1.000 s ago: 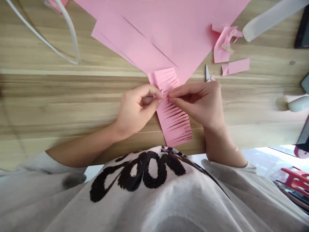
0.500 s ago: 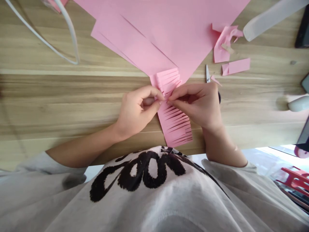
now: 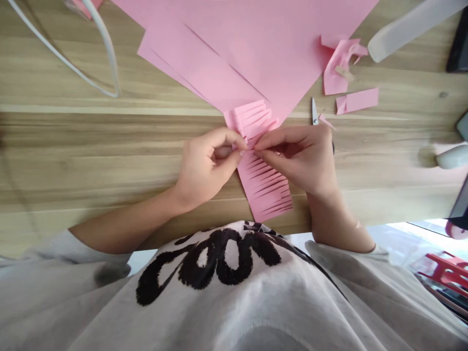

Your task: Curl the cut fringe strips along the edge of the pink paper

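A pink paper strip (image 3: 265,187), cut into a fringe of many narrow slits, lies on the wooden table (image 3: 91,146) in front of my chest. My left hand (image 3: 206,163) pinches its left edge between thumb and forefinger. My right hand (image 3: 303,156) pinches the same spot from the right, fingertips almost touching those of the left. Both hands are closed on the strip near its middle. The strip's far end (image 3: 252,117) bends up past my fingers.
Large pink paper sheets (image 3: 256,44) lie at the back. Pink scraps (image 3: 343,63) and a short offcut (image 3: 360,100) sit at right. Scissor tips (image 3: 314,112) peek out behind my right hand. A white cable (image 3: 106,44) loops at left; a whitish object (image 3: 409,27) is top right.
The strip's far end has shifted slightly between my fingertips. Both hands stay in the same place, still pinching.
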{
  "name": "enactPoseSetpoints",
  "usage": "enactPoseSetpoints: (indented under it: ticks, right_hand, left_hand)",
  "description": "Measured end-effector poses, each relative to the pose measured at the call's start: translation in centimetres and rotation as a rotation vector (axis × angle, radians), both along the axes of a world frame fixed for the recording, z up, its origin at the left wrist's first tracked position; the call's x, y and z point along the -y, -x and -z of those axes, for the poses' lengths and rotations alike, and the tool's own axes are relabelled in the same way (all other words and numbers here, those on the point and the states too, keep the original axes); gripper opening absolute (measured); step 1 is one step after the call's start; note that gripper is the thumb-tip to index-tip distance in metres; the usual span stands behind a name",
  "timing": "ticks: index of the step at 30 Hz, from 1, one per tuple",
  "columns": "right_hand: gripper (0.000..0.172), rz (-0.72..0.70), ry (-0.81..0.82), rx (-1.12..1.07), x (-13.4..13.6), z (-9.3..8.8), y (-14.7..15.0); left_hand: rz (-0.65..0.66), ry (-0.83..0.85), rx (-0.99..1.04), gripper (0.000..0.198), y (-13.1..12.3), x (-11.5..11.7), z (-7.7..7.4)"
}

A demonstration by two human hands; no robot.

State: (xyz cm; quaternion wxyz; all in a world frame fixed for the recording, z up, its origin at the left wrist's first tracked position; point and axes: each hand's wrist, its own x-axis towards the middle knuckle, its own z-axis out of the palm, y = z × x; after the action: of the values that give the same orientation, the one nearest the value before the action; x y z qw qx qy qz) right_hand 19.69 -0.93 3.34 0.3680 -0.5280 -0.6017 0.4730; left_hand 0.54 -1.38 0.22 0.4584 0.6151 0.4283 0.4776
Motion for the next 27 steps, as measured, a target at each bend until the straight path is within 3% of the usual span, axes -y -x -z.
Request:
enactPoseSetpoints:
  ticks: [7,21,27]
  right_hand:
    - [0.015,-0.003,0.010,0.038,0.12,-0.08,0.09]
    - [0.014,-0.017,0.019,-0.014,0.28,-0.03,0.12]
    - [0.012,0.000,0.010,-0.013,0.38,0.03,0.30]
  left_hand:
    - [0.059,0.033,-0.015,0.012,0.16,0.14,-0.39]
    - [0.009,0.058,-0.007,0.011,0.14,0.20,-0.19]
    - [0.055,0.107,0.000,0.012,0.28,0.27,-0.33]
